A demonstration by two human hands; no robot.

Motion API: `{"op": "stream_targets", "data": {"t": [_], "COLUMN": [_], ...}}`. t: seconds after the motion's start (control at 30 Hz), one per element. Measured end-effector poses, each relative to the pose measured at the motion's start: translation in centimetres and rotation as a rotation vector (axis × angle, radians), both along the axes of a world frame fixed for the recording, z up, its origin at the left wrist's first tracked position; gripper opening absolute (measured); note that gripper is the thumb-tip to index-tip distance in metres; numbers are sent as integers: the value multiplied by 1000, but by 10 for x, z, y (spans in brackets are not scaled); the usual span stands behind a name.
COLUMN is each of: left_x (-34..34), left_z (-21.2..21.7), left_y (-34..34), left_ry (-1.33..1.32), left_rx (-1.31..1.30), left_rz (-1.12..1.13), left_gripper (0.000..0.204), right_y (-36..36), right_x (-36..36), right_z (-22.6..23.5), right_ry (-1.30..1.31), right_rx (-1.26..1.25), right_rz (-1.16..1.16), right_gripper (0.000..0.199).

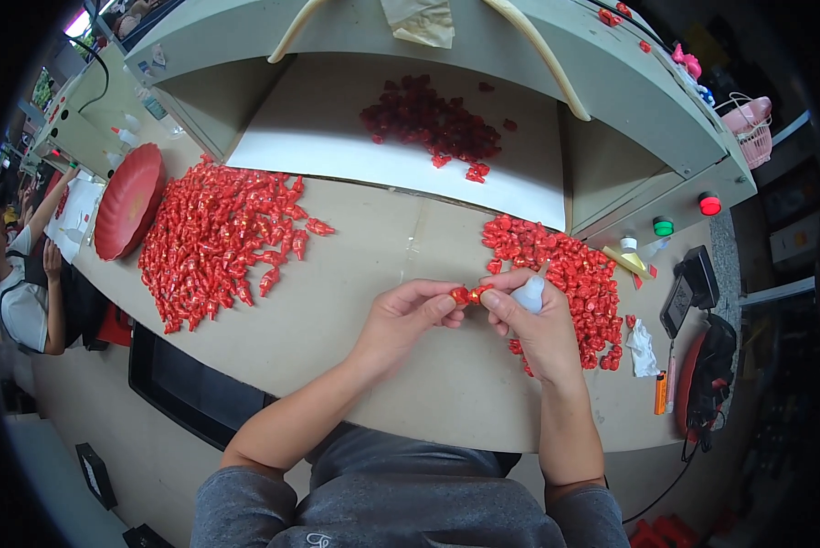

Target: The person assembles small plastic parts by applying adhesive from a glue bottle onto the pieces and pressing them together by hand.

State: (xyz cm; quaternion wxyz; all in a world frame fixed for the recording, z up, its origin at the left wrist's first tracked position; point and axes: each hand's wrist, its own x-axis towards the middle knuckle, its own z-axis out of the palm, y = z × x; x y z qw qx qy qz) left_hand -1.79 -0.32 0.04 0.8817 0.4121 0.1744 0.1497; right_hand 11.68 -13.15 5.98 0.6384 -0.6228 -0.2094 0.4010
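My left hand (408, 315) and my right hand (536, 327) meet over the cardboard-covered table (373, 274). Between the fingertips of both hands sits one small red shiny piece (469, 294). My right hand also clasps a small white squeeze bottle (529, 294) against its palm. A heap of the same red pieces (570, 274) lies just right of my hands, partly hidden by the right hand. A larger heap of red pieces (218, 242) spreads across the table to the left.
A white belt (337, 146) in a grey machine housing (629, 91) carries more red pieces (433, 123). A red plate (128, 201) stands far left. A lighter (660, 395), black device (691, 290), crumpled tissue (643, 347) and pink basket (752, 128) sit right. Another person (21, 274) sits at far left.
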Motion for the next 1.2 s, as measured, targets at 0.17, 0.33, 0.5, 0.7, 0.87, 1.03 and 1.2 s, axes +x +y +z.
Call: {"op": "stream_targets", "data": {"t": [0.17, 0.33, 0.5, 0.7, 0.87, 1.03, 1.2], "left_x": [-2, -4, -7, -9, -6, -5, -14], "left_z": [-2, 3, 6, 8, 5, 7, 4], "left_y": [-1, -1, 5, 10, 5, 9, 9], "left_ry": [34, 19, 32, -87, -41, -30, 6], "left_rx": [228, 376, 584, 886, 783, 838, 810], "left_rz": [36, 95, 112, 116, 168, 107, 174], "left_gripper": [20, 17, 17, 21, 21, 20, 20], "right_y": [0, -1, -3, -7, -6, -5, 1], "right_x": [-2, -2, 0, 1, -1, 3, -3], "right_z": [-1, 2, 5, 3, 2, 3, 8], "right_ry": [-57, -140, -67, -74, -123, -91, -142], "right_rx": [-23, -83, -68, -48, -66, -46, -84], "right_rz": [20, 43, 91, 127, 92, 109, 143], "right_gripper": [15, 13, 14, 15, 14, 14, 12]}}
